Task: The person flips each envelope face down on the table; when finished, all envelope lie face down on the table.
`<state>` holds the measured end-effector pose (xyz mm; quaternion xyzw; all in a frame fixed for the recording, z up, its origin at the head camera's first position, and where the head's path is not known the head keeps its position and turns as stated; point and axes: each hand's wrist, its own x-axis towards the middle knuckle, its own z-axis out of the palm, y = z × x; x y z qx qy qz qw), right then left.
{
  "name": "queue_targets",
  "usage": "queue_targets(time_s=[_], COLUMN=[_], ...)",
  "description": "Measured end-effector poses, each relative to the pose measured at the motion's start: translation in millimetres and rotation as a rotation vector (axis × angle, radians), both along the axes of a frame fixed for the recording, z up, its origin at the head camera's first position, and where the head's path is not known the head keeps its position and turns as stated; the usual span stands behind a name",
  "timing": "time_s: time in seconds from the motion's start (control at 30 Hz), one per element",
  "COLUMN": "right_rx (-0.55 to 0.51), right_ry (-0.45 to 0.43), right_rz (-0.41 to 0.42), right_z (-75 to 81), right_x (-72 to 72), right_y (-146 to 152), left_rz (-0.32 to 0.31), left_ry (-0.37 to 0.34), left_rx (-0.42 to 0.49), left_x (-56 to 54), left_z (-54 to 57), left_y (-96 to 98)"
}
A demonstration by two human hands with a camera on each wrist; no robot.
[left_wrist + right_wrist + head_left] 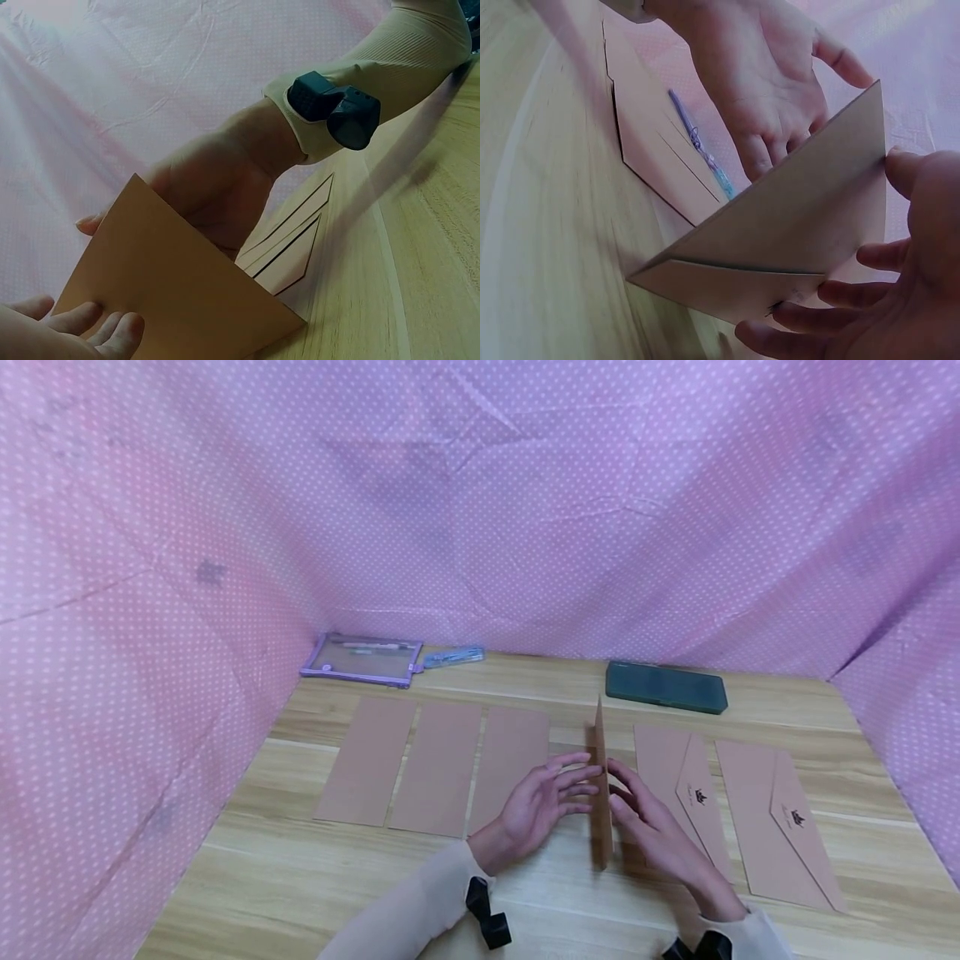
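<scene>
Between the two hands a brown paper envelope (602,831) stands upright, nearly edge-on to the head view. Its plain face (180,270) is toward the left hand (535,806), whose fairly straight fingers touch that side. On the flap side (742,289) the fingertips of the right hand (654,827) rest, spread and slightly bent. To the left lie three plain brown envelopes (365,760) in a row. On the right are two envelopes (780,827), flap side up, each with a small dark crown print.
At the back left sit a purple-edged mesh pouch (360,664) with pens and a light blue item (454,657). A dark green case (666,687) lies at the back right. Pink dotted cloth (480,510) hangs around the wooden table (247,868).
</scene>
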<state>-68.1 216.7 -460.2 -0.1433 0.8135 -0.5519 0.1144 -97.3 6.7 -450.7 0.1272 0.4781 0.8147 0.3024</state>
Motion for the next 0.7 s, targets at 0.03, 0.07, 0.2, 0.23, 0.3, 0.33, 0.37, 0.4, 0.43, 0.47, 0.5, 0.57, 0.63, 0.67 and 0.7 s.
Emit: queue_targets(time_s=[0.03, 0.07, 0.2, 0.23, 0.3, 0.33, 0.37, 0.4, 0.43, 0.47, 0.5, 0.57, 0.63, 0.67, 0.7], right_rx=[0.000, -0.001, -0.008, -0.005, 0.008, 0.017, 0.026, 0.034, 0.041, 0.044, 0.048, 0.051, 0.052, 0.051, 0.052], right_ry=[-0.003, -0.007, -0.005, -0.003, 0.003, 0.006, 0.007, 0.007, 0.009, 0.011, 0.015, 0.023, 0.032, 0.036, 0.039], right_rz=[-0.003, -0.005, -0.013, -0.017, -0.030, -0.038, -0.046, -0.054, -0.060, -0.064, -0.067, -0.067, -0.068, -0.067, -0.068], right_z=[0.3, 0.7, 2.3, 2.7, 3.5, 4.0, 4.5, 5.1, 5.6, 6.0, 6.3, 6.8, 7.0, 7.1, 7.4], right_x=[0.4, 0.8, 1.9, 2.2, 2.7, 3.0, 3.5, 3.9, 4.3, 4.6, 4.9, 5.4, 5.8, 5.9, 6.1], right_y=[0, 0, -1, -1, -1, -1, -1, -1, -1, -1, -1, -1, 0, 0, 1], left_rz=[0.000, 0.000, 0.001, -0.001, -0.005, -0.007, -0.010, -0.013, -0.014, -0.013, -0.012, -0.014, -0.012, -0.012, -0.011], left_ry=[-0.001, -0.003, -0.009, -0.007, -0.003, 0.000, 0.002, 0.005, 0.006, 0.006, 0.003, -0.002, -0.009, -0.013, -0.016], left_rx=[-0.001, -0.003, -0.014, -0.016, -0.018, -0.019, -0.017, -0.018, -0.019, -0.021, -0.023, -0.030, -0.039, -0.043, -0.047], left_x=[-0.1, -0.3, -0.8, -0.8, -0.7, -0.7, -0.7, -0.7, -0.7, -0.6, -0.6, -0.7, -0.9, -1.0, -1.2], left_z=[-0.3, -0.8, -2.9, -3.4, -4.6, -5.2, -5.9, -6.6, -7.3, -8.0, -8.7, -10.5, -12.9, -14.3, -15.8], left_y=[0.5, 1.0, 2.2, 2.2, 2.3, 2.3, 2.3, 2.5, 2.7, 3.0, 3.4, 4.3, 5.5, 6.0, 6.6])
